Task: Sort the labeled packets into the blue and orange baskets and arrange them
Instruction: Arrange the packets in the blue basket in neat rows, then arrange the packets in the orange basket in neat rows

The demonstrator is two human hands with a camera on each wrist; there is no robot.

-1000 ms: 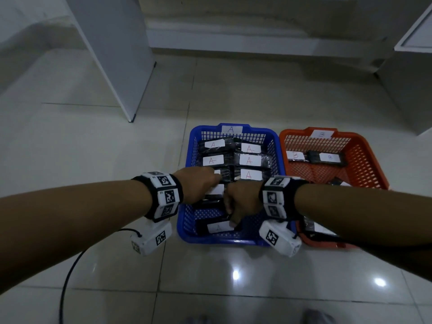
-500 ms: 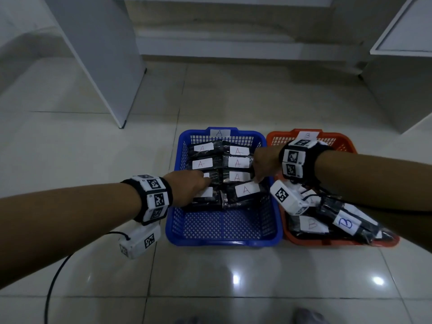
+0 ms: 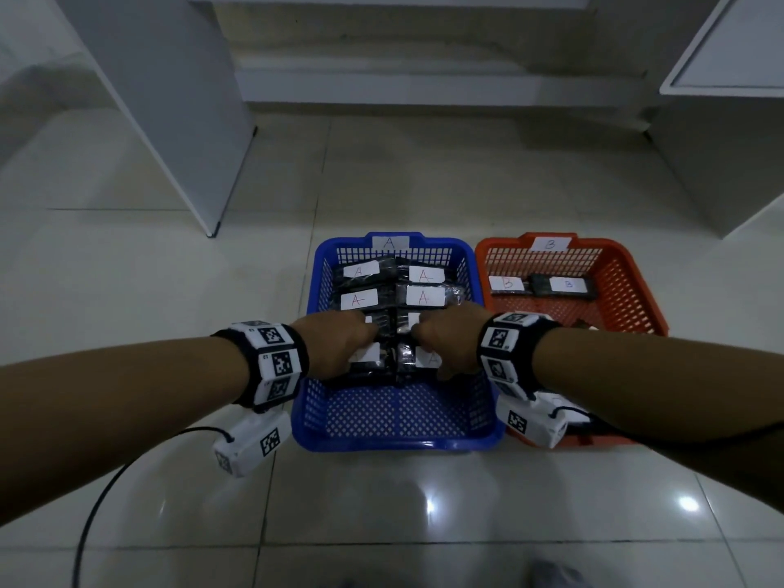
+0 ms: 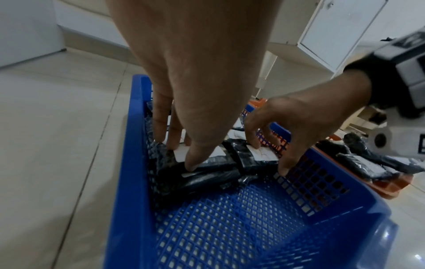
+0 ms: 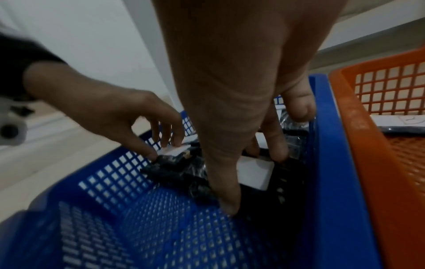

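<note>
Reaching into the blue basket [image 3: 394,443], the left hand [image 3: 335,341] and right hand [image 3: 449,341] press spread, nearly straight fingers on the nearest black packets [image 4: 207,163], gripping nothing; packets lie flat, long axes crosswise, labels up, beside the orange basket [image 3: 628,286]

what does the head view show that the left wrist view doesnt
Only the head view shows the A tag and B tag on the baskets' far rims and two B packets in the orange basket. Only the left wrist view shows the left hand with its fingertips on a packet. Both show both hands in the blue basket, including the right hand.
</note>
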